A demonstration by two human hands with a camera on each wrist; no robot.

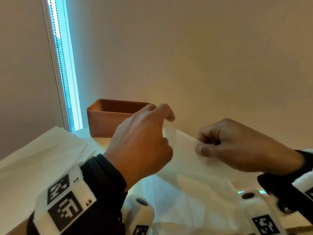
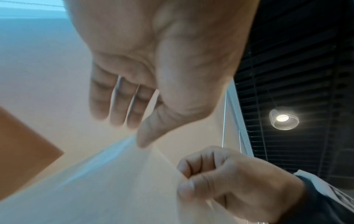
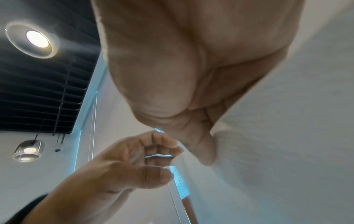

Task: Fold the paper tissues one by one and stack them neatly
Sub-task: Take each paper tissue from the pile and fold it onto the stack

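Note:
A thin white tissue (image 1: 189, 167) hangs in the air in front of me, its top edge slanting up to the left. My right hand (image 1: 208, 146) pinches that top edge between thumb and curled forefinger; the right wrist view shows the tissue (image 3: 287, 136) draped past the thumb. My left hand (image 1: 152, 131) hovers at the tissue's upper left corner with its fingers loosely bent. In the left wrist view its thumb tip (image 2: 141, 142) just touches the tissue corner (image 2: 122, 174), while the fingers stay off the sheet. A pile of white tissues (image 1: 42, 150) lies on the table at the left.
A brown open box (image 1: 108, 119) stands at the back of the pale table (image 1: 101, 143), against the wall. A window strip with a bead chain (image 1: 55, 73) runs down the left. Wrist cameras and marker bands fill the bottom of the head view.

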